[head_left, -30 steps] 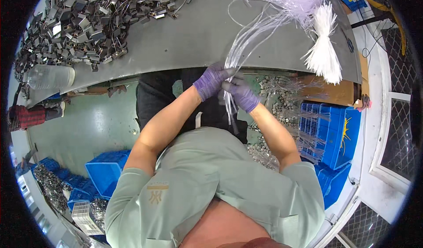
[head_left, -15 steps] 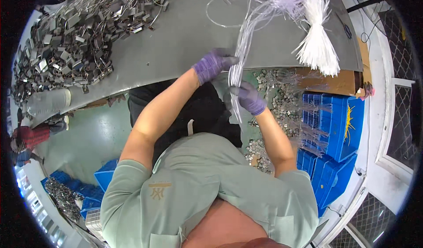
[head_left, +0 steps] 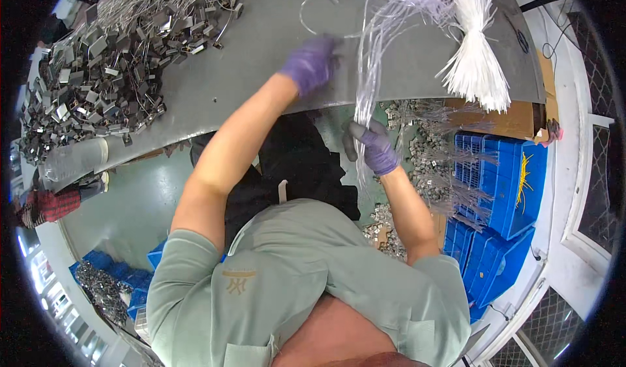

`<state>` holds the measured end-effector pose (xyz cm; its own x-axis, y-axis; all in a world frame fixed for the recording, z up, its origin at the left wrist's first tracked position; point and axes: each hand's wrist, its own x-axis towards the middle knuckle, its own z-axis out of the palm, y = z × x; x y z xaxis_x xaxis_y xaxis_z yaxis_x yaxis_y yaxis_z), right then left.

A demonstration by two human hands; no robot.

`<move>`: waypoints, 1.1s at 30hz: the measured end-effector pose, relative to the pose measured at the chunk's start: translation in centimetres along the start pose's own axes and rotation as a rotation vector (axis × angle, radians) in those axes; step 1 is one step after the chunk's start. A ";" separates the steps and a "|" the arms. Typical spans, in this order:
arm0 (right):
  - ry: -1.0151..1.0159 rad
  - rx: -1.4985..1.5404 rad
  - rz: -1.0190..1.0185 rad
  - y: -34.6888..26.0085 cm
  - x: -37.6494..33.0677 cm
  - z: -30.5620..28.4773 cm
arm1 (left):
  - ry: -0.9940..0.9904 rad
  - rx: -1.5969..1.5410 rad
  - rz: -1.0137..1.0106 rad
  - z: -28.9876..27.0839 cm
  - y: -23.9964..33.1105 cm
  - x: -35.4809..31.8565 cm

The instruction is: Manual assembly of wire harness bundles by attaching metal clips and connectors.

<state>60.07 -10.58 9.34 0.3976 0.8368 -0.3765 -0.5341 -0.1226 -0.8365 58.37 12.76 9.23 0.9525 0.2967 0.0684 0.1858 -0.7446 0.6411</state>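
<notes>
The left hand [head_left: 312, 63], in a purple glove, rests fingers closed on thin clear plastic strands [head_left: 368, 73] over the grey surface [head_left: 248, 67]. The strands run lengthwise toward the person, down to the right hand [head_left: 373, 148], whose fingers pinch their lower end below the edge. Blue plastic crates [head_left: 499, 184] to the right hold metal clips and yellow ties.

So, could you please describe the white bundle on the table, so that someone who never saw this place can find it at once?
Start at the long grey table running across the top of the view, and follow it to its right end. There lies the white bundle, thin stiff strands pinched together near the top and fanning out below like a broom. Unlike the loose clear strands beside it, it is opaque white and bound.
</notes>
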 end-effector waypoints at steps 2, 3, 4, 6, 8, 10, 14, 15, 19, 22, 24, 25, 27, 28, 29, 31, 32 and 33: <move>0.006 -0.018 0.012 -0.1 -0.4 0.2 | 0.113 0.222 0.042 -0.5 -1.5 2.3; 0.002 -0.029 0.017 -0.1 -0.7 0.3 | 0.016 0.368 -0.028 -0.5 -2.1 3.2; 0.002 -0.037 0.013 -0.1 -0.8 0.3 | -0.071 0.516 -0.092 -0.5 -2.5 3.8; 0.035 -0.120 0.000 0.0 -1.0 0.2 | -0.125 0.539 -0.076 -0.4 -2.8 4.2; 0.031 -0.127 -0.027 -0.1 -1.0 -0.2 | -0.179 0.566 -0.061 -0.6 -2.4 3.3; 0.119 -0.130 -0.023 -0.5 -0.7 -0.7 | -0.146 0.388 -0.023 -1.7 -1.7 1.7; 0.279 -0.294 -0.090 -1.3 0.8 -0.3 | 0.006 -0.019 -0.136 -3.7 1.2 -1.9; 0.253 -0.286 -0.117 -1.4 1.1 0.2 | -0.047 -0.451 -0.272 -4.0 2.0 -3.1; 0.241 -0.300 -0.309 -1.5 1.9 2.6 | -0.094 -1.417 -0.438 -3.5 4.3 -4.7; 0.154 -0.112 -0.250 -1.4 1.6 3.7 | -0.027 -1.477 -0.472 -2.9 4.8 -4.5; 0.109 -0.061 -0.201 -1.4 1.4 3.7 | -0.083 -1.609 -0.452 -2.2 4.8 -4.4; 0.130 -0.107 -0.209 -1.4 1.3 3.6 | -0.147 -1.742 -0.440 -1.9 4.7 -4.3; 0.153 -0.148 -0.206 -1.5 1.1 3.2 | -0.156 -1.688 -0.440 -1.5 4.2 -3.9; 0.132 -0.267 -0.196 -1.6 1.1 3.0 | -0.193 -1.651 -0.425 -1.4 4.0 -3.8; 0.110 -0.386 -0.187 -1.8 1.1 2.8 | -0.195 -1.645 -0.434 -1.2 3.7 -3.7; 0.095 -0.309 -0.156 -2.2 1.1 2.5 | 0.048 -1.353 -0.366 -1.0 3.3 -3.8; 0.080 -0.239 -0.115 -2.5 1.0 2.5 | 0.054 -1.346 -0.385 -1.0 3.2 -3.9; 0.076 -0.229 -0.127 -2.8 1.1 2.5 | -0.012 -1.420 -0.406 -1.0 3.2 -4.0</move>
<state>60.08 -8.00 12.28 0.5104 0.8115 -0.2844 -0.2968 -0.1442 -0.9440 54.88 9.77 11.78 0.8974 0.3263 -0.2969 0.0550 0.5849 0.8092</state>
